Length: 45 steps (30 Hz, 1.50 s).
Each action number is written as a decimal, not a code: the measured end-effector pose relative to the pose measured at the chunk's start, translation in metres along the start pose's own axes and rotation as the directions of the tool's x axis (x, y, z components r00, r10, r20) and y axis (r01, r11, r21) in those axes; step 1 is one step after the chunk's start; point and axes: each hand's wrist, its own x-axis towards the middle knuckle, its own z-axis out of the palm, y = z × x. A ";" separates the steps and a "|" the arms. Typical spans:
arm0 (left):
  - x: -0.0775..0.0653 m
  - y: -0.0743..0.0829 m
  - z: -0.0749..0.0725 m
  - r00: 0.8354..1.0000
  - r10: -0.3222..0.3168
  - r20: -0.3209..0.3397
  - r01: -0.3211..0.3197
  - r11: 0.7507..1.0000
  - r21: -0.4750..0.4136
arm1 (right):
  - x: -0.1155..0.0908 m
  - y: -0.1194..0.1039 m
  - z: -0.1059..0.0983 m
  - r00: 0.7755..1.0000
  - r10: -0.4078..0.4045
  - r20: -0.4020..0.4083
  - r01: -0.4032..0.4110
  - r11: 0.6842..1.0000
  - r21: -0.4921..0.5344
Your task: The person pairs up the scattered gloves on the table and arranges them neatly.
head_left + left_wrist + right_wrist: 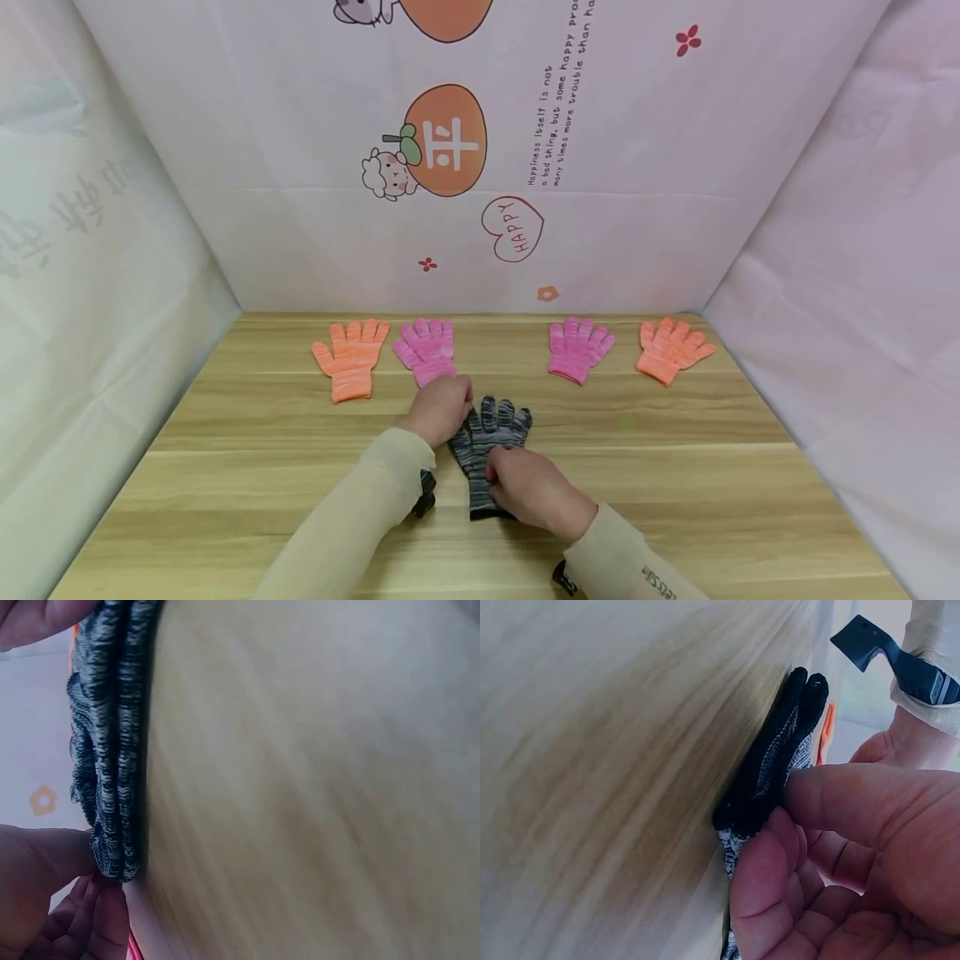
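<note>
A black-and-grey knitted glove lies on the table in front of the person, its fingers pointing away and its dark cuff toward the person. At the glove's left side, the left hand pinches a fingertip of it between thumb and fingers. Two knitted layers show side by side in the left wrist view. The right hand reaches over the right part of the cuff. Seen from the right wrist, its thumb and curled fingers pinch the black cuff, partly hiding the striped knit behind.
Along the table's back edge lie an orange glove and a pink glove on the left, a pink glove and an orange glove on the right. A printed white cloth rises behind the wooden table.
</note>
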 end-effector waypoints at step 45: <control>-0.005 0.026 0.008 0.997 0.081 0.003 -0.073 0.886 0.457 | 0.001 0.002 0.000 1.000 0.008 0.013 -0.008 1.000 0.009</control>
